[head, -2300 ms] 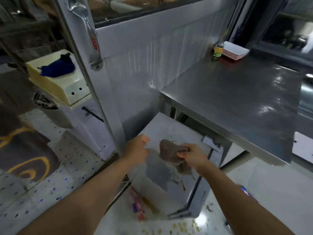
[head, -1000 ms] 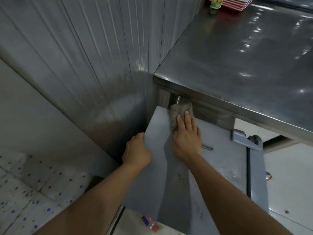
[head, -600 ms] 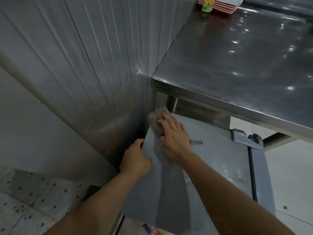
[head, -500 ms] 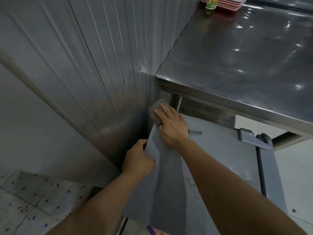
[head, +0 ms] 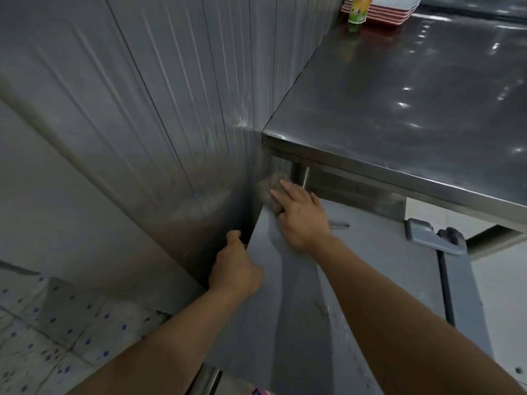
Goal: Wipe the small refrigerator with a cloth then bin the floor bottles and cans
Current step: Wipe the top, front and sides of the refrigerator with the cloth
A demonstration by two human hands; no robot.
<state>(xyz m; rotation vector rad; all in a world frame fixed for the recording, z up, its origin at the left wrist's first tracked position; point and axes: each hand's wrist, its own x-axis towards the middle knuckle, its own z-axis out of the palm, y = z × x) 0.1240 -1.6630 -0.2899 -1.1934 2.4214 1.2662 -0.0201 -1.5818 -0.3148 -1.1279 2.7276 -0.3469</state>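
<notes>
Two hands on fridge top (head: 370,280) | right hand (head: 302,218) – flat, pressing cloth (head: 269,189) | left hand (head: 235,270) – grip curled on edge | bottle (head: 357,11) label unreadable

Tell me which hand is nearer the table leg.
Right. The right hand presses the cloth just beside the table leg; the left hand grips the refrigerator's left edge, farther away.

Glossy steel table (head: 413,89), ribbed metal wall (head: 171,95), coarse cloth (head: 269,189), smooth matt refrigerator (head: 370,266).

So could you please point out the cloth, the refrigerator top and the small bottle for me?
cloth (head: 268,187), head view, bare grey part beyond the fingertips.
refrigerator top (head: 379,260), head view, flat grey surface right of the wrist.
small bottle (head: 358,11), head view, its yellow-green label.
</notes>
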